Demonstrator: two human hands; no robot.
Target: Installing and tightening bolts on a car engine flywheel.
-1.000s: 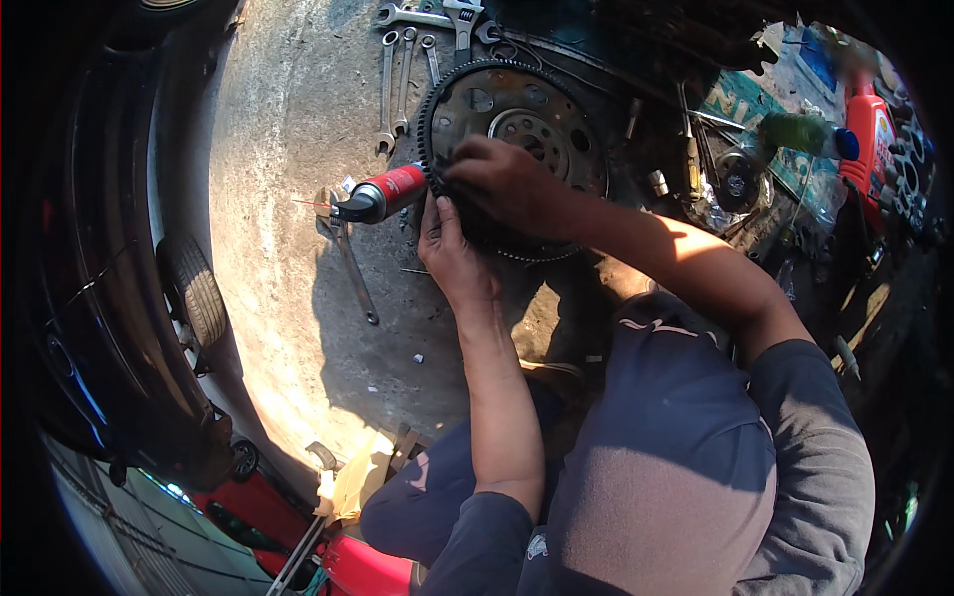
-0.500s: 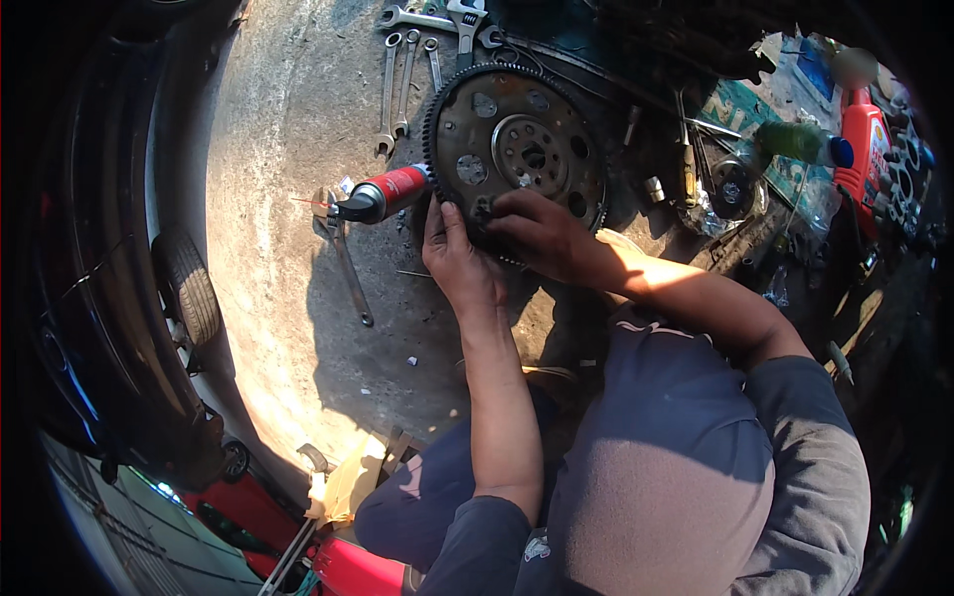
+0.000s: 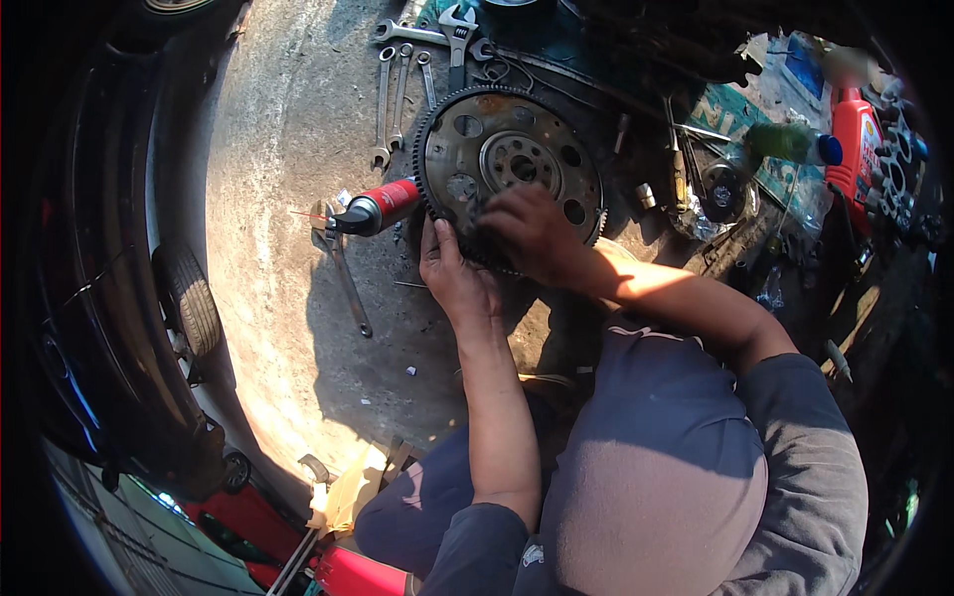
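Observation:
A round, toothed flexplate (image 3: 497,129) with several holes and a bolt-hole hub is tilted up in front of me. My left hand (image 3: 462,278) grips its near left rim, thumb along the face and the other fingers partly hidden. On the plate's lower face, my right hand (image 3: 535,233) has its fingers curled and slightly blurred; something dark is beneath them, too unclear to name. Just left of the rim is a red spray can (image 3: 390,205) with a black top and thin red straw.
Combination wrenches (image 3: 383,109) and an adjustable wrench (image 3: 457,45) lie beyond the plate. Another adjustable wrench (image 3: 345,278) rests on the concrete at left. Screwdrivers (image 3: 679,169), a green bottle (image 3: 780,142) and a red jug (image 3: 853,149) are at right. A dark car (image 3: 119,278) stands far left.
My right hand has shifted slightly over the plate's face and is more blurred. The left hand keeps its hold on the rim. The whole view has shifted a little.

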